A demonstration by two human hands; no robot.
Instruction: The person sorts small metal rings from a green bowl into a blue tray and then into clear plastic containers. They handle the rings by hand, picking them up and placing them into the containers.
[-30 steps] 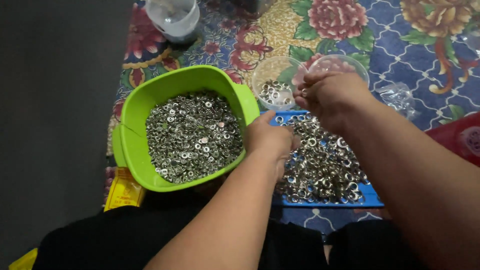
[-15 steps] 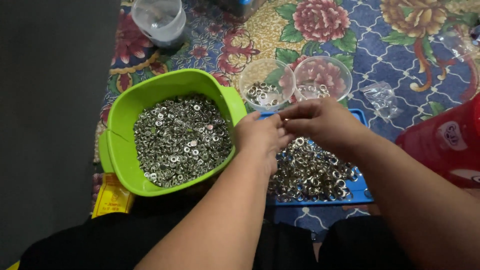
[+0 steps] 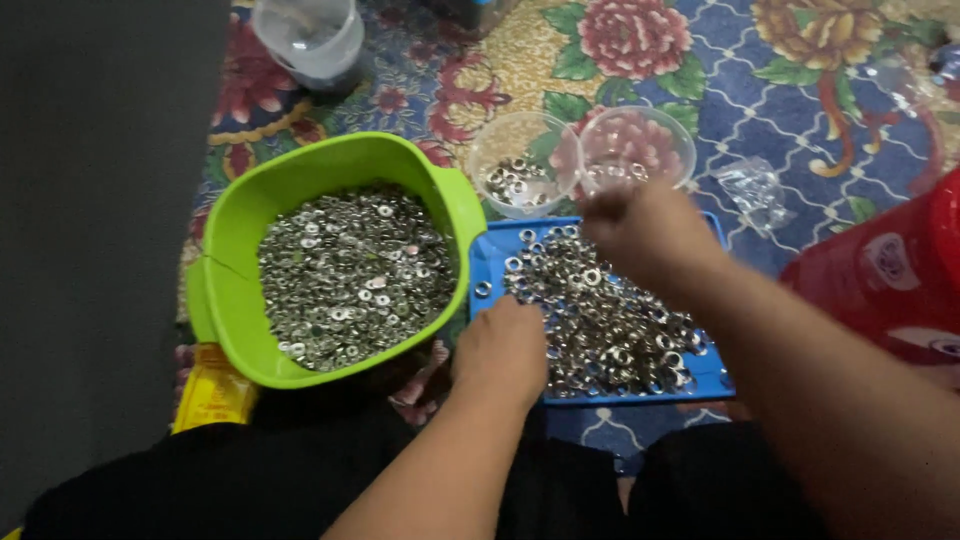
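A blue tray (image 3: 481,268) heaped with small silver metal rings (image 3: 600,320) lies on the carpet in front of me. My left hand (image 3: 500,350) rests knuckles-up on the tray's near left corner, its fingers curled down into the rings and hidden. My right hand (image 3: 645,230) hovers blurred over the tray's far edge, just below two clear plastic cups. The left cup (image 3: 520,150) holds some rings. The right cup (image 3: 640,140) shows a few at its bottom. A lime green bowl (image 3: 230,230) full of the same rings stands left of the tray.
A clear plastic tub (image 3: 310,40) stands at the far left on the floral carpet (image 3: 800,90). A red container (image 3: 890,270) is at the right, a crumpled clear bag (image 3: 755,185) lies beyond the tray, and a yellow packet (image 3: 215,390) sits under the bowl.
My right hand came back from the clear cups to the tray's far edge. My left hand slid toward me to the tray's near left corner.
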